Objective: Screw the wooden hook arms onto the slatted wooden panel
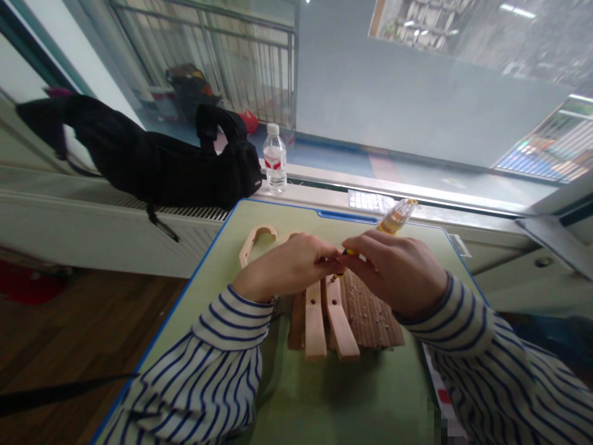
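Observation:
Between my hands is a small screwdriver with a yellow-and-black handle [351, 252], partly covered by fingers. My right hand [401, 269] is closed around it from the right. Pinched fingers of my left hand [294, 264] meet it from the left, low over the wood. Below them, two pale wooden strips [315, 334] with bent ends and dark holes lie side by side on a brown grooved board [370, 315]. A screw [332, 280] stands at the right strip, just under the fingertips. The far ends of the strips are hidden by my hands.
A curved wooden hook piece [252, 242] lies left on the green blue-edged table [222, 247]. Clear plastic with yellow [398, 216] shows behind my right hand. A water bottle [275, 161], black bag [185, 167] and white sheet [370, 201] rest along the windowsill.

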### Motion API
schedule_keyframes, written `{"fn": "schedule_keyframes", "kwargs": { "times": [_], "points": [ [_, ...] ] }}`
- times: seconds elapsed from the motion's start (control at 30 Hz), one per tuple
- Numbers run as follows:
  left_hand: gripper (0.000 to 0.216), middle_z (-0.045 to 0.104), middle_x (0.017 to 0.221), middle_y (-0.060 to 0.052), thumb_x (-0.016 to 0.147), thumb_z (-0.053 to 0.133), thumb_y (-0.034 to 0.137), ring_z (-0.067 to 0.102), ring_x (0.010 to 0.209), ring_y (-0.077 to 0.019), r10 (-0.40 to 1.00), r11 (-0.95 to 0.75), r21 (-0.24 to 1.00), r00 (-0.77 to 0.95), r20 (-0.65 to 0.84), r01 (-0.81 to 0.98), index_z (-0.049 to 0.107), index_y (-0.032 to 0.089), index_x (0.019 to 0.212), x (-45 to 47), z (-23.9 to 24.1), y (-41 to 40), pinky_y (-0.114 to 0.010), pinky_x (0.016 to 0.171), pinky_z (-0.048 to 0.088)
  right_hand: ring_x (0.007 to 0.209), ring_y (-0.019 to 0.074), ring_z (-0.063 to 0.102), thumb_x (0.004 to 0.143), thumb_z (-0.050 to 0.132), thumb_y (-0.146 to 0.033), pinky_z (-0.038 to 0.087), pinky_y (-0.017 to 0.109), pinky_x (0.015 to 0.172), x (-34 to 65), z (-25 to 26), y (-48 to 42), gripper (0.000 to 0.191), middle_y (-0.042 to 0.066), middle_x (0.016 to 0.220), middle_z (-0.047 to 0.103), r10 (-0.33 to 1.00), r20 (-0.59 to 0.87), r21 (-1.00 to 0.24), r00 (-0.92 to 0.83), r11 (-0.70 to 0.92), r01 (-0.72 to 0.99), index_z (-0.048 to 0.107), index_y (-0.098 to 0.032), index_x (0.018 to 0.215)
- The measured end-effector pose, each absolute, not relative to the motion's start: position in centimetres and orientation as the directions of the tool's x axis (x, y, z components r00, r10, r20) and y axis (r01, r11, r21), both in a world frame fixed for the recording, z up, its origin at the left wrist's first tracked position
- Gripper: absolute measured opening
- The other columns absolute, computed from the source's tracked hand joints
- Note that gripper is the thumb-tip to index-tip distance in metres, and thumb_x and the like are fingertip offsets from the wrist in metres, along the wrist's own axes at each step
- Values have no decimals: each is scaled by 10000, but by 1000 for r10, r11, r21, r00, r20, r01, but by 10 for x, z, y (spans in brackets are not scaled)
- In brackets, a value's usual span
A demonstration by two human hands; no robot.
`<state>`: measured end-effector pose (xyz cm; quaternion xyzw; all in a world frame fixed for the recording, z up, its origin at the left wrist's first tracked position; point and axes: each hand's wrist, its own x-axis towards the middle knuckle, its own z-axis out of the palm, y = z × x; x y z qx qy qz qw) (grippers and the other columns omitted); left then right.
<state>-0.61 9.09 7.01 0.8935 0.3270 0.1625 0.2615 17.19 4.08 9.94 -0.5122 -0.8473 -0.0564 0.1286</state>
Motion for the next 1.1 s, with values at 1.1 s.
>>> {"fn": "schedule_keyframes", "kwargs": {
  "times": [1.1],
  "points": [
    [217,651,691,-9,834,553,344,570,662,-128,700,-617,605,703,128,504,727,217,806,-6,70,91,-239,598,336,777,156,628,880,453,-321,425,273,682,177,105,46,262,36,922,684,850,221,-158,-479,515,842,656,-203,998]
  ]
}}
